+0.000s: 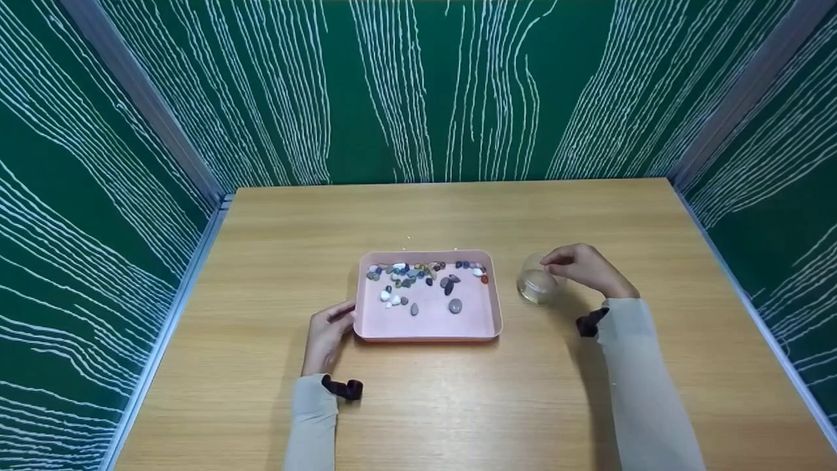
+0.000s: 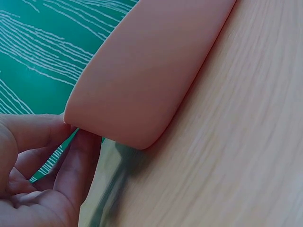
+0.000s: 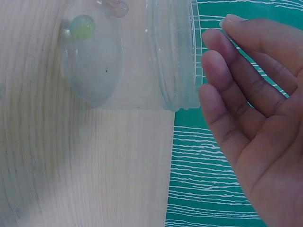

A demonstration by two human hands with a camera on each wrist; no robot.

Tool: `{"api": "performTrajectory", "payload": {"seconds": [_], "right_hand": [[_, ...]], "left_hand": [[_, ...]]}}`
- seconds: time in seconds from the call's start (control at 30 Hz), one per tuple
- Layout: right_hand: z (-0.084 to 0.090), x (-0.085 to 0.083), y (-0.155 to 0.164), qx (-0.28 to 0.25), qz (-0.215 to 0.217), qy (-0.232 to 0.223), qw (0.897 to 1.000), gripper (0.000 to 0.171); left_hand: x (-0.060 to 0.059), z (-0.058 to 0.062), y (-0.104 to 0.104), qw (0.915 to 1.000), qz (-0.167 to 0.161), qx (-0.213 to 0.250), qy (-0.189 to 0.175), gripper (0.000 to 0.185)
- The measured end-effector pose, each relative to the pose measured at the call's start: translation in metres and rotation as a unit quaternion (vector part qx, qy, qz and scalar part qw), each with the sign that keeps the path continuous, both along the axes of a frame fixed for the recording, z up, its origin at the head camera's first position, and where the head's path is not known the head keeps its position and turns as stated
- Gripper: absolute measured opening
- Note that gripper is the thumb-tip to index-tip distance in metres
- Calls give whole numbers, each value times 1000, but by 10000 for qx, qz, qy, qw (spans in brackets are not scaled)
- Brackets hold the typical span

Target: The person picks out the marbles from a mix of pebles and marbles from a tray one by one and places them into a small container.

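Clear jar (image 3: 135,78) shows a greenish bead (image 3: 82,27) only in right wrist view.

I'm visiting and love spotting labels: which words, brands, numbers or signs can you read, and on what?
None can be read.
The pink rectangular plastic tray and clear, see-through cylindrical jar show no lettering.
The dark green back wall bears wavy white lines, not writing.

The tray (image 2: 132,94) looks matt plastic, the jar (image 3: 135,80) glossy.
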State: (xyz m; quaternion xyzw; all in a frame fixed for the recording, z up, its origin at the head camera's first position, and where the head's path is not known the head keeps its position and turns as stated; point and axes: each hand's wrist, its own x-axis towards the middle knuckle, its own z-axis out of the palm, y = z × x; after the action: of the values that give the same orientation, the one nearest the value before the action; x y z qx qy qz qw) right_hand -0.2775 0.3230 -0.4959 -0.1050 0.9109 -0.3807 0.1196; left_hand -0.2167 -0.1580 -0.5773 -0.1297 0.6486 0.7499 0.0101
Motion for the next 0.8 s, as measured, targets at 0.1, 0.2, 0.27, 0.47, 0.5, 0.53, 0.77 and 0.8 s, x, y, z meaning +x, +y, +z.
{"api": "performTrajectory", "payload": {"seconds": [0.1,0.2,0.27,0.47,0.5,0.53,0.77,0.8], "right_hand": [[1,-1,0,20,-11,-10,10000,25],[2,-1,0,55,-20,-40,10000,27],[2,-2,-1,60,-21,-52,10000,27],[3,-3,-5,47,-39,28,10000,25],[4,-4,-6,52,-63,31,10000,25],[4,-4,-7,50,-71,31,10000,25],[7,-9,-16,-12,-94,-81,9999,26],[7,-10,-17,-10,-106,-123,9999,27]], "left_hand": [[0,1,0,10000,0,-43,-25,35],[-1,1,0,10000,-10,-67,-55,35],[-1,0,1,10000,-14,-31,-62,35],[-1,1,1,9997,56,169,-172,36],[-1,1,1,9996,72,194,-199,36],[-2,1,1,9996,63,192,-205,36],[-2,1,2,9996,98,177,-213,36],[-2,1,2,9996,98,181,-197,36]]}}
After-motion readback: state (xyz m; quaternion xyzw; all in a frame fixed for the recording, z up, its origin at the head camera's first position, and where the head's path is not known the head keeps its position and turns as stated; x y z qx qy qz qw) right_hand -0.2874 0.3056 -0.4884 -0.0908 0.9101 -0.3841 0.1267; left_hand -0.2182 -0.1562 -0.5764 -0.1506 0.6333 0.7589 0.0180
